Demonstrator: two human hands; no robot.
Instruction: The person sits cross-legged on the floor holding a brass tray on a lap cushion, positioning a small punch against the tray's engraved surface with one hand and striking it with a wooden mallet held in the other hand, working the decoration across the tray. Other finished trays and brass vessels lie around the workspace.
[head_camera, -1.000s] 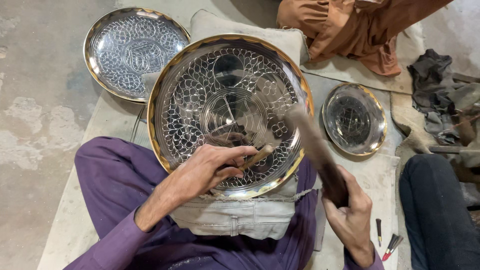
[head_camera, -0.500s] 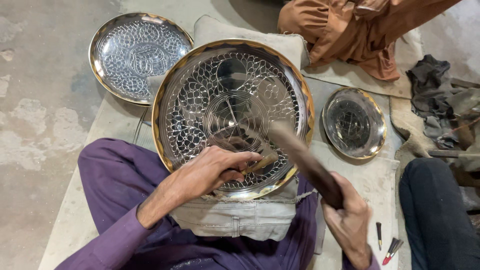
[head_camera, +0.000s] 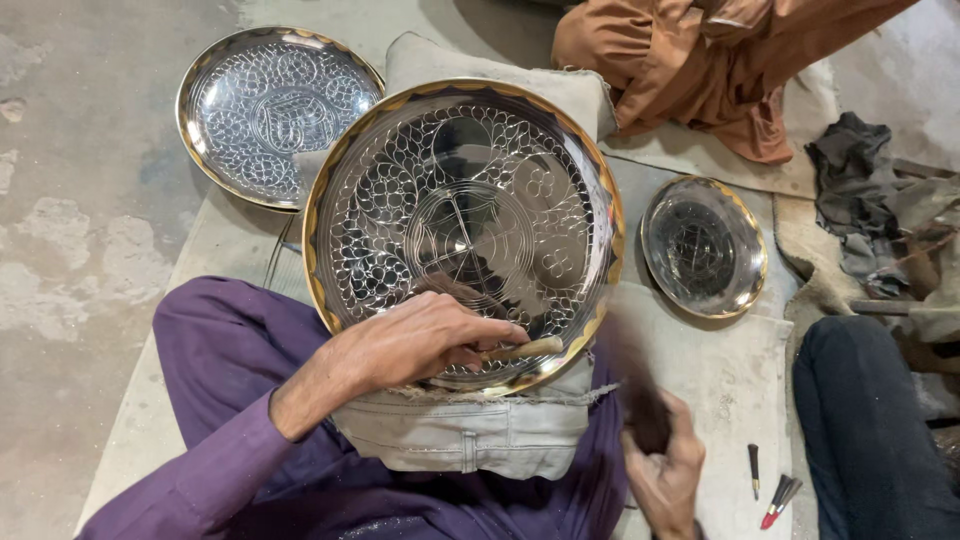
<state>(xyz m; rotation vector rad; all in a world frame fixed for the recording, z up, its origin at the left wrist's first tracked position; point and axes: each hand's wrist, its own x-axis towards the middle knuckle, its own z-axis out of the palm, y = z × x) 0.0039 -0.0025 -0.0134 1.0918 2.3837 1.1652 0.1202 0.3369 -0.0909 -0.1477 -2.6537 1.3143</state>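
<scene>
1. The large engraved metal tray (head_camera: 463, 225) lay face up on a grey cloth pad (head_camera: 470, 430) across the person's lap, its gold-coloured rim nearest the body
2. The left hand (head_camera: 420, 340) was closed around a thin wooden-handled punch (head_camera: 520, 350), its tip resting on the tray's lower rim area
3. The right hand (head_camera: 665, 470) gripped a dark hammer handle (head_camera: 635, 400), which was blurred and drawn back beside the tray
4. Risk: a strike landing off the punch head could hit the left fingers or dent the engraved surface
5. Risk: the tray, resting only on the soft pad, could tilt or slide under a blow, making the punch skid across the pattern
6. A second large tray (head_camera: 275, 110) and a small tray (head_camera: 703, 245) lay apart on the floor
</scene>
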